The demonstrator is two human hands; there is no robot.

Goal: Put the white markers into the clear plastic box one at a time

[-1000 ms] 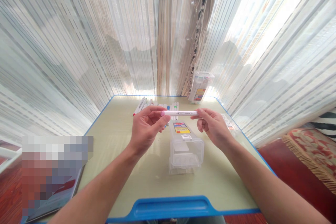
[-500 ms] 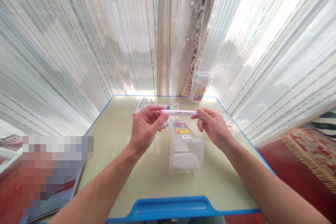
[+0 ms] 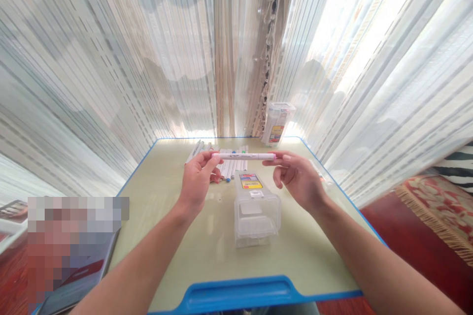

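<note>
"Marker (image 3: 247, 156), white with pink ends: where is it?"
"Level above the desk (image 3: 314, 261), the left hand (image 3: 195, 177) pinching one end."
"And the right hand (image 3: 300, 177)?"
"At the other end, bent; whether it grips, I cannot tell."
"What else?"
"A clear plastic case (image 3: 257, 206) on the desk, yellow label up, with more white markers (image 3: 236, 165) beyond it."
</note>
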